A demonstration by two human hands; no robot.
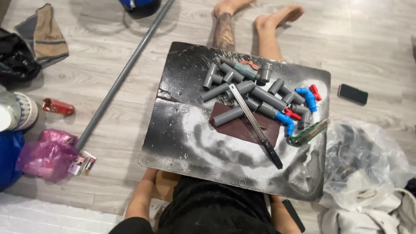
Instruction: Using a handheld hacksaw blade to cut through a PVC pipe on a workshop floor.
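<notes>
Pipe fittings (255, 93), grey with a few blue and red valves, are heaped in the upper centre of the frame on a black board (182, 138) that is laid across the seated person's lap, so a flat work surface is kept above the wooden floor (368, 43). A hacksaw blade with a black handle (255, 125) is rested across the heap and a brown sheet of sandpaper (242, 129), within reach. A long grey pipe (121, 78) is left on the floor at the upper left. Neither hand is seen; both forearms disappear under the board's lower edge, so it cannot be told how the fingers are set.
</notes>
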